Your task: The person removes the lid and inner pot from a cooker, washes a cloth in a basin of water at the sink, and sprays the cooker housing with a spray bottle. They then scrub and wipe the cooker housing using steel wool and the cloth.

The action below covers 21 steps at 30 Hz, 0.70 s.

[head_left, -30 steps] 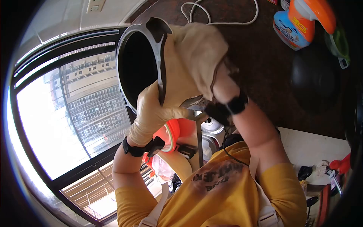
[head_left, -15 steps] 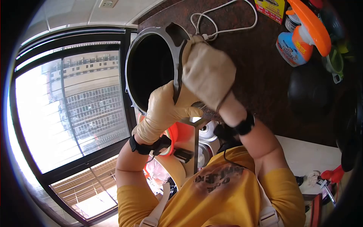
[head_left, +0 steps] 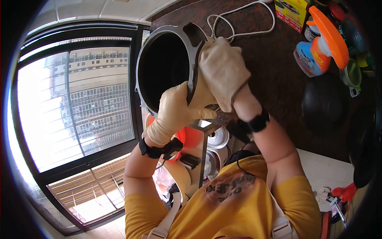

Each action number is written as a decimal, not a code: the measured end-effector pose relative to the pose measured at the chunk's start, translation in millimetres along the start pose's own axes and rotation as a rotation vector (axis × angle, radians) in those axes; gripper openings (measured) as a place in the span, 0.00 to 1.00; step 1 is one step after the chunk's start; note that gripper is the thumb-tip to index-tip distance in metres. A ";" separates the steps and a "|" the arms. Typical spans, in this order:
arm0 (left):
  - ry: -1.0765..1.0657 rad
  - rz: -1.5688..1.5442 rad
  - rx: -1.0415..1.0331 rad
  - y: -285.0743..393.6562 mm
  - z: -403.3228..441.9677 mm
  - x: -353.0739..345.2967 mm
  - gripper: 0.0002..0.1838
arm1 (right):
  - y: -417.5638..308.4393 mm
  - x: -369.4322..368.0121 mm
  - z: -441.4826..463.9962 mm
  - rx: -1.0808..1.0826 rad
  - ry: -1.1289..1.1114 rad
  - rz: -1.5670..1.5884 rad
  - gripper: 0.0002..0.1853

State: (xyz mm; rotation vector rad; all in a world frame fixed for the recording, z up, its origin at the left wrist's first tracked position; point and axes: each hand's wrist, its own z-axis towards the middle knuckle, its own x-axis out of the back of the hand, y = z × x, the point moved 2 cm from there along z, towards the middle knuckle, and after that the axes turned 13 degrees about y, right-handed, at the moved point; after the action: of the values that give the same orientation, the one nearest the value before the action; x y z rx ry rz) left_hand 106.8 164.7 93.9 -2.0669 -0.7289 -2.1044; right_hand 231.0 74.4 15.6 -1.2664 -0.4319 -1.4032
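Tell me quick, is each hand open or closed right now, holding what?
Left hand: closed, holding the hollow vessel.
Right hand: covered, at the vessel's side; open or closed cannot be told.

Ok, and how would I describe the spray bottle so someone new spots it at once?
Start at the dark reddish-brown countertop and look to the picture's upper right. Just below a yellow-and-red printed box and left of a green plastic item is the blue-and-orange plastic spray bottle. Its big, bright orange trigger head sets it apart from both.
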 end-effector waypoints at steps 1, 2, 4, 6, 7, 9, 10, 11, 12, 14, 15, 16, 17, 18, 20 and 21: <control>0.003 -0.020 0.009 -0.2 0.1 -1.3 0.40 | 6.8 -21.0 -1.5 -0.074 0.061 0.171 0.11; 0.007 -0.023 0.002 3.4 2.5 0.7 0.40 | 13.7 -41.9 -3.0 -0.139 0.129 0.353 0.12; -0.084 -0.008 0.090 8.4 3.1 4.9 0.37 | 15.6 -50.1 -12.1 -0.177 0.495 0.321 0.12; -0.107 -0.009 0.117 6.8 2.7 4.2 0.37 | 3.4 -32.4 -22.2 -0.158 0.779 0.107 0.11; -0.128 -0.009 0.139 5.4 2.6 3.9 0.37 | 1.3 -29.8 -21.9 -0.325 0.628 0.324 0.09; -0.056 -0.026 0.075 2.5 2.1 0.5 0.38 | -4.6 -48.2 -17.5 -0.406 0.651 0.782 0.04; 0.012 -0.045 0.012 2.1 1.2 -0.3 0.41 | -7.6 -57.4 -15.3 -0.449 0.673 1.004 0.02; 0.013 -0.047 0.014 1.1 -0.3 -0.1 0.41 | -10.5 -47.7 -13.7 -0.313 0.671 0.771 0.03; 0.030 -0.068 0.029 -0.1 -1.7 0.7 0.40 | -12.8 -36.3 -13.4 -0.180 0.659 0.534 0.04; 0.019 -0.162 0.067 3.7 -0.1 0.5 0.36 | -9.6 -21.1 -16.3 0.003 0.606 0.129 0.06; -0.001 -0.193 0.083 13.4 -0.7 4.8 0.33 | -7.1 -17.0 -18.1 0.061 0.580 -0.022 0.06; -0.030 -0.239 0.148 19.5 -2.1 6.8 0.31 | -7.0 -15.7 -10.9 -0.037 0.623 -0.210 0.04; -0.019 -0.321 0.159 23.2 -3.1 8.0 0.30 | -5.5 -15.3 -1.2 -0.129 0.665 -0.416 0.04; 0.031 -0.300 0.083 21.2 -4.6 6.2 0.27 | -5.8 -12.2 -3.7 -0.114 0.662 -0.340 0.04; 0.105 -0.230 -0.032 9.8 -6.3 0.5 0.20 | -5.9 -4.9 -9.3 -0.087 0.652 -0.188 0.06; 0.129 -0.203 -0.027 5.3 -6.8 -1.9 0.20 | -15.7 -21.3 -19.0 -0.055 0.763 -0.414 0.07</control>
State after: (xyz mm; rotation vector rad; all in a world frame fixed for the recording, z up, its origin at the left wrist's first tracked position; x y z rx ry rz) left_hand 102.8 156.8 93.7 -1.9197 -0.9307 -2.3403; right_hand 204.3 73.5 -3.1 -0.6092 -0.1230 -2.1257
